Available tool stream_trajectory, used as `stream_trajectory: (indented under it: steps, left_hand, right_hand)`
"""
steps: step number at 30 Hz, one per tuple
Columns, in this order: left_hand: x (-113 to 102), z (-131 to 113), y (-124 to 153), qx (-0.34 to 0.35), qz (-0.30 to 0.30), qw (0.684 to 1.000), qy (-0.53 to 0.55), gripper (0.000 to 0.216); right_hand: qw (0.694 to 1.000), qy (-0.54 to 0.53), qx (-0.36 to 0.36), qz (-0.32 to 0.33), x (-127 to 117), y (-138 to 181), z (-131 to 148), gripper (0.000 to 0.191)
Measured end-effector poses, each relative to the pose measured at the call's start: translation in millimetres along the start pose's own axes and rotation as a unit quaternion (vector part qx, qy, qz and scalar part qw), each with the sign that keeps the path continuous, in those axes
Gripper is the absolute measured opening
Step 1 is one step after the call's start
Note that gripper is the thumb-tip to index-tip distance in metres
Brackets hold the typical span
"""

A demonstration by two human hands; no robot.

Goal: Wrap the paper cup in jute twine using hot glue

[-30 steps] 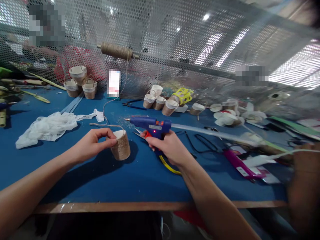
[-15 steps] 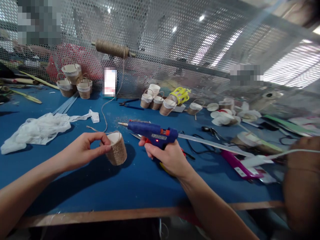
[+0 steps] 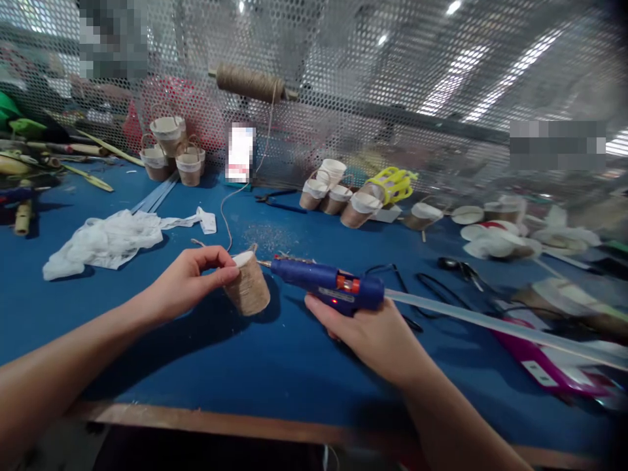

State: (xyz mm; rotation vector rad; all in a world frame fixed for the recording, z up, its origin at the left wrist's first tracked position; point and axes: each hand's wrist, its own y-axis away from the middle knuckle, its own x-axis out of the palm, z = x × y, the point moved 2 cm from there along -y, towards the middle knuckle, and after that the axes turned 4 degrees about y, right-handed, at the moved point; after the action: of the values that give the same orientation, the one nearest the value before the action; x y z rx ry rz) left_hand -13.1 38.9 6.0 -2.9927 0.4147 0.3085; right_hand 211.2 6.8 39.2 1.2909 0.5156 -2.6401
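My left hand (image 3: 206, 278) pinches the rim of a small twine-wrapped cup (image 3: 248, 288), tilted above the blue table (image 3: 275, 386). My right hand (image 3: 367, 327) grips a blue hot glue gun (image 3: 324, 281) with a red light lit and a long clear glue stick (image 3: 471, 320) in its back. The gun's nozzle is at the cup's upper right edge; whether it touches cannot be made out. A strand of twine (image 3: 224, 212) runs from the cup area up to a twine spool (image 3: 250, 83) on the mesh.
White cloth (image 3: 108, 239) lies on the left. Small baskets (image 3: 190, 163) are stacked at the back left, and more cups (image 3: 363, 208) stand behind the gun. Pliers (image 3: 279, 199), black cord (image 3: 426, 288) and a purple power strip (image 3: 544, 366) lie about. Perforated mesh (image 3: 343, 131) borders the back.
The glue gun's nozzle has come down close to the cup's edge. The cup has tilted, its mouth turned to the upper left. The whole view has shifted, with things appearing further right.
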Motion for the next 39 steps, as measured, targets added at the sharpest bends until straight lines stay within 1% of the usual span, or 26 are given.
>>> stream_trajectory:
  steps: [2,4,7,11,15,19,21,23,27,29,32,36,39]
  left_hand:
    - [2,0,0,0.002,0.010,1.000,0.009,0.018]
    - [3,0,1,0.003,0.025,1.000,0.013,0.018]
    - [5,0,1,0.009,0.036,0.999,0.003,0.018]
    - [5,0,2,0.013,0.032,0.999,-0.014,0.017]
    - [6,-1,3,0.022,0.035,0.999,-0.025,0.018]
    - [7,-2,3,0.029,0.035,0.999,-0.027,0.017]
    - [7,-2,3,0.025,0.029,0.999,-0.025,0.017]
    - [7,-1,3,0.021,0.020,0.999,-0.022,0.018]
    - [7,-1,4,0.018,0.020,0.999,-0.019,0.019]
    - [7,-1,4,0.017,0.023,0.999,-0.016,0.018]
    - [8,-2,4,0.017,0.022,0.999,-0.015,0.018]
    - [8,-2,4,0.017,0.025,0.999,-0.011,0.018]
    - [8,-2,3,0.023,0.026,0.999,-0.010,0.018]
  right_hand:
    - [1.000,0.025,0.007,0.003,2,1,-1,0.025]
    - [0.999,0.042,0.011,-0.004,3,3,-2,0.022]
    - [0.998,0.054,-0.005,-0.033,5,6,-5,0.011]
    - [0.994,0.069,-0.026,-0.075,8,9,-5,0.012]
    - [0.990,0.074,-0.077,-0.088,7,7,-3,0.009]
    - [0.978,0.141,-0.119,-0.093,3,9,-8,0.016]
    - [0.977,0.143,-0.135,-0.080,4,10,-10,0.016]
    - [0.981,0.125,-0.126,-0.083,6,11,-10,0.012]
    - [0.990,0.065,-0.072,-0.098,9,8,0,0.006]
    - [0.995,0.018,-0.054,-0.077,9,6,5,0.007]
    - [0.998,-0.028,-0.040,-0.047,7,3,10,0.014]
    - [0.998,-0.038,-0.029,-0.034,0,2,11,0.008]
    - [0.998,-0.048,-0.032,-0.027,-3,3,11,0.007]
